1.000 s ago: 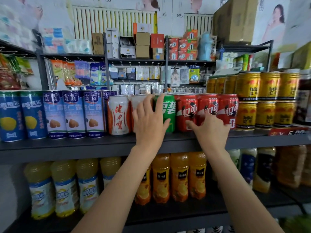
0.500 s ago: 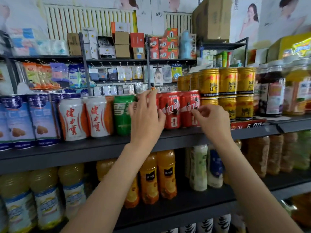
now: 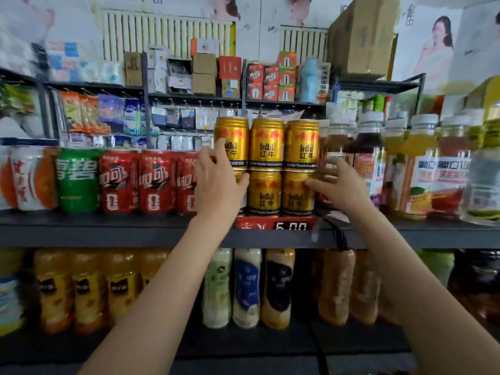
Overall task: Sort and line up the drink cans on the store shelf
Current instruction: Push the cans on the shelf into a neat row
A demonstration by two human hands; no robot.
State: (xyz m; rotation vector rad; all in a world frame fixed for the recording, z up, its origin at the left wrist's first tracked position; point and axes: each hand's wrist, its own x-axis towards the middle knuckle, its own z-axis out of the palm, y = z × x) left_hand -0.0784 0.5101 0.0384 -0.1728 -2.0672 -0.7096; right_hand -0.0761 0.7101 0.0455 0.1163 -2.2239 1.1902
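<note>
Gold drink cans (image 3: 266, 143) stand stacked two high in three columns on the dark shelf (image 3: 108, 228). My left hand (image 3: 219, 182) lies against the left column, index finger on the top can, thumb toward the lower middle can (image 3: 263, 192). It hides the lower left can. My right hand (image 3: 336, 185), blurred, has its fingers spread and its thumb touches the lower right gold can (image 3: 296, 194). Left of the stack stand three red cola cans (image 3: 157, 182), a green can (image 3: 77, 180) and a white and orange can (image 3: 27, 180).
Glass jars (image 3: 430, 169) and bottles crowd the shelf right of the gold cans. A red price tag (image 3: 273, 226) hangs on the shelf edge. Juice and milk-tea bottles (image 3: 247, 288) fill the lower shelf. Boxes and hanging packets sit on racks behind.
Both hands have shifted right along the shelf, from the red cola cans to the gold can stack. The view has swung right with them.
</note>
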